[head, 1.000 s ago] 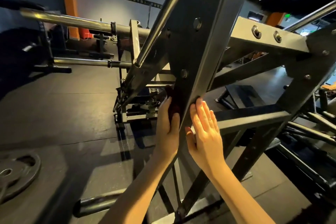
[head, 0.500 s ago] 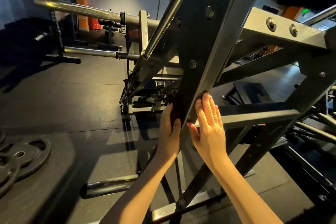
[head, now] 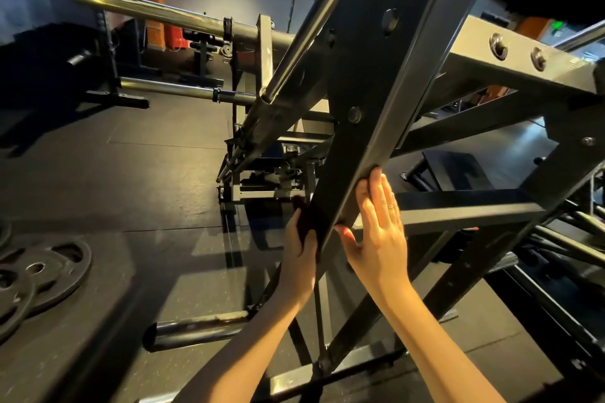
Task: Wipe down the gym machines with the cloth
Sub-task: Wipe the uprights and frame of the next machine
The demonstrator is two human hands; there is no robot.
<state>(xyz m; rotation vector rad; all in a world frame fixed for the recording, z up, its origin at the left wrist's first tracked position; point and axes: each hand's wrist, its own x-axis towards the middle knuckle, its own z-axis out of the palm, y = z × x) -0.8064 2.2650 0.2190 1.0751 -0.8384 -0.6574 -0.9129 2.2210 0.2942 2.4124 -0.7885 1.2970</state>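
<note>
A dark steel beam (head: 370,127) of the gym machine slants up from low centre to the top right. My left hand (head: 299,249) grips a dark red cloth (head: 302,217) and holds it against the beam's left side; most of the cloth is hidden behind the beam and my fingers. My right hand (head: 376,226) lies flat with straight fingers along the beam's right edge, fingertips up at the corner.
A horizontal crossbar (head: 465,206) runs right just behind my right hand. Chrome bars (head: 170,15) stretch across the upper left. Weight plates (head: 42,271) lie on the floor at left. A chrome peg (head: 196,329) sticks out low, beside the base rail (head: 327,373).
The view has shifted so the machine sits lower and to the right. Both hands have slid slightly up the beam, with the cloth still pressed to its left side.
</note>
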